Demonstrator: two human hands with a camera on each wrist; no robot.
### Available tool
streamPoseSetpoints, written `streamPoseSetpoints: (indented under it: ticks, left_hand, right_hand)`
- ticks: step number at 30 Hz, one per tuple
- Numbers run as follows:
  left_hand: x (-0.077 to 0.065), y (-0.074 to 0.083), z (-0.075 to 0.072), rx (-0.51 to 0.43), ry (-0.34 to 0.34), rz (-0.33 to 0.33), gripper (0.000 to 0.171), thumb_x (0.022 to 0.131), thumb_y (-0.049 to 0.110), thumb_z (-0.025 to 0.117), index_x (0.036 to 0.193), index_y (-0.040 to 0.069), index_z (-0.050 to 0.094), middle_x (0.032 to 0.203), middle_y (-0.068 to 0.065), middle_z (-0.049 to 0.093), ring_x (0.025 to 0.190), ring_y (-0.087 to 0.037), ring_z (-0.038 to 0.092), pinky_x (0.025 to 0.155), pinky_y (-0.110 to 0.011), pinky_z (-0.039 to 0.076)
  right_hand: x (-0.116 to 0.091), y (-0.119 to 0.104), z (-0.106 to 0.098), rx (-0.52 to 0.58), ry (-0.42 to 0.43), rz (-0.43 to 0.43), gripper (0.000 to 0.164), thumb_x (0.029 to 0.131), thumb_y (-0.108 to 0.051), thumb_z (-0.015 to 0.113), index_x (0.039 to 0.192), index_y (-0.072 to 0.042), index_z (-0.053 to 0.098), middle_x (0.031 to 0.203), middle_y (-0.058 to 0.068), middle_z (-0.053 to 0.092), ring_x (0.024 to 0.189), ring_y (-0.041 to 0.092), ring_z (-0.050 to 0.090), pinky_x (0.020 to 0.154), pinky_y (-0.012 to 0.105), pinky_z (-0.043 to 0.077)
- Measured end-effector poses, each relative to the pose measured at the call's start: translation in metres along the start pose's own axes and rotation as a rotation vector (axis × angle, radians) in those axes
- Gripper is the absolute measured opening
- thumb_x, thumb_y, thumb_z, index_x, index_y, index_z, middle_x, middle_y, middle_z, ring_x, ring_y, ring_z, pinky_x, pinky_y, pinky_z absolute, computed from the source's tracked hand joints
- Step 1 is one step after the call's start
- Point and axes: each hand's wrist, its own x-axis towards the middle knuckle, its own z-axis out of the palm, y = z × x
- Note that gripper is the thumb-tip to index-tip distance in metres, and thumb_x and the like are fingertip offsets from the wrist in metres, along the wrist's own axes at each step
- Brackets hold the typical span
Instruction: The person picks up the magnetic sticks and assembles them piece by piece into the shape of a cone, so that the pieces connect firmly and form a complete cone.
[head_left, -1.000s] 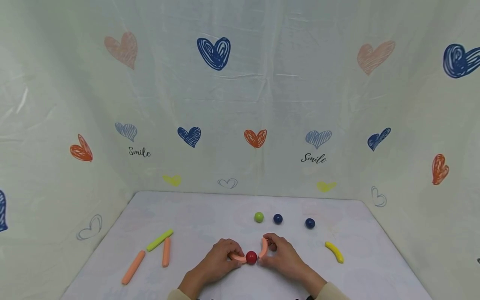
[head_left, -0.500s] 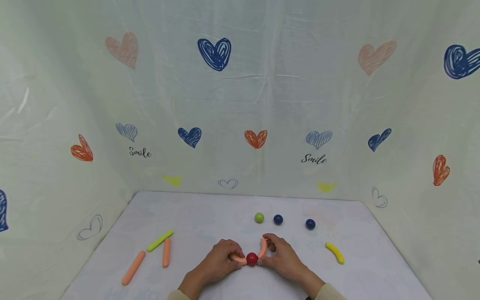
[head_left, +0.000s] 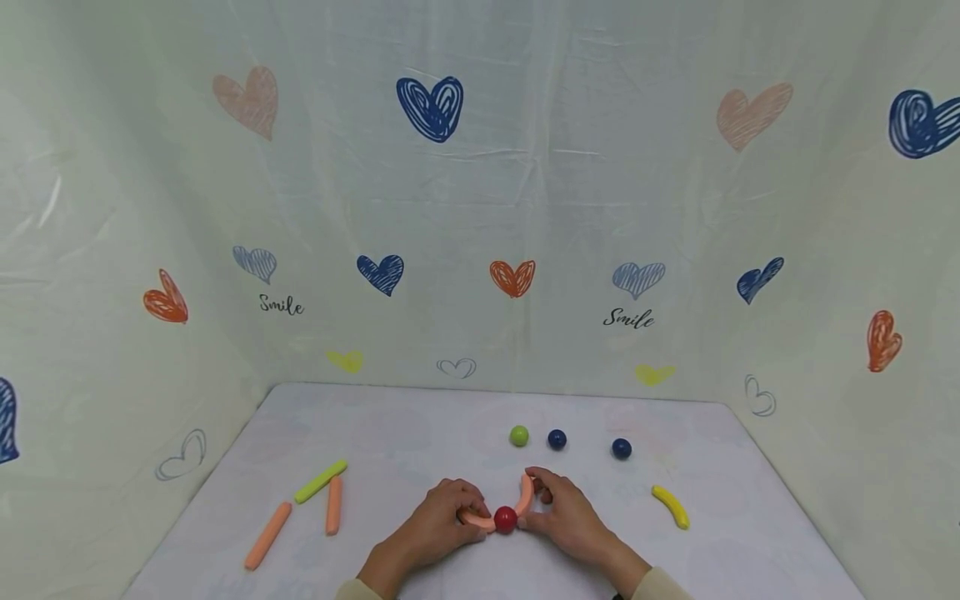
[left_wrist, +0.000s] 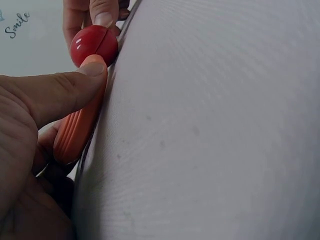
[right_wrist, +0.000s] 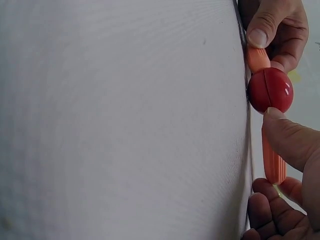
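Observation:
A glossy red ball (head_left: 506,520) with a seam line sits on the table between both hands. My left hand (head_left: 441,523) pinches a curved orange rod (left_wrist: 79,125) with ridged sides, thumb near the end that meets the ball. On the other side, my right hand (head_left: 564,518) grips a second curved orange rod (right_wrist: 273,157) by its two ends. Its thumb tip lies right at the ball in the right wrist view. From the ball, the right rod bows away toward the back, while the left one runs out to the left, partly covered by fingers.
Left on the white table (head_left: 420,425) lie a straight green rod (head_left: 321,482) and two straight orange rods, one long (head_left: 267,536) and one short (head_left: 333,506). Behind the hands are a green ball (head_left: 519,436) and two blue balls (head_left: 557,439). A curved yellow rod (head_left: 671,507) lies right.
The red ball has shifted slightly right and nearer to me. The gap between it and the right-hand rod has closed. Both hands keep nearly the same place.

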Motion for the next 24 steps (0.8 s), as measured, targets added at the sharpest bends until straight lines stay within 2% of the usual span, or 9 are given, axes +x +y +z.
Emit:
streamPoseSetpoints:
  ticks: [10,19,24]
  left_hand:
    - [0.0005,-0.0014,0.0003,-0.003,-0.001,-0.022,0.012,0.086,0.035,0.088,0.093,0.036,0.079,0.113,0.018,0.063,0.112,-0.012,0.052,0.096,-0.041,0.044]
    - [-0.0015,-0.0025,0.0017,-0.008,-0.009,0.007,0.013,0.085,0.040,0.087,0.095,0.038,0.079,0.115,0.019,0.063,0.117,-0.013,0.051,0.099,-0.040,0.044]
    - [-0.0073,-0.0065,-0.0012,-0.003,-0.007,0.027,0.021,0.083,0.043,0.086,0.100,0.037,0.075,0.118,0.017,0.064,0.116,-0.010,0.052,0.099,-0.035,0.047]
  right_hand:
    - [-0.0002,0.0004,-0.0013,0.007,-0.003,-0.011,0.074,0.085,-0.037,0.088,0.146,-0.009,0.058,0.121,-0.001,0.066,0.100,0.016,0.053,0.081,0.027,0.044]
    - [-0.0022,0.0045,-0.0020,0.011,0.007,-0.005,0.068,0.088,-0.038,0.086,0.144,-0.011,0.060,0.122,-0.001,0.066,0.103,0.016,0.055,0.083,0.029,0.047]
    - [-0.0049,0.0053,0.0001,0.026,0.032,-0.015,0.064,0.090,-0.037,0.084,0.143,-0.010,0.061,0.121,-0.001,0.066,0.104,0.016,0.057,0.085,0.028,0.049]
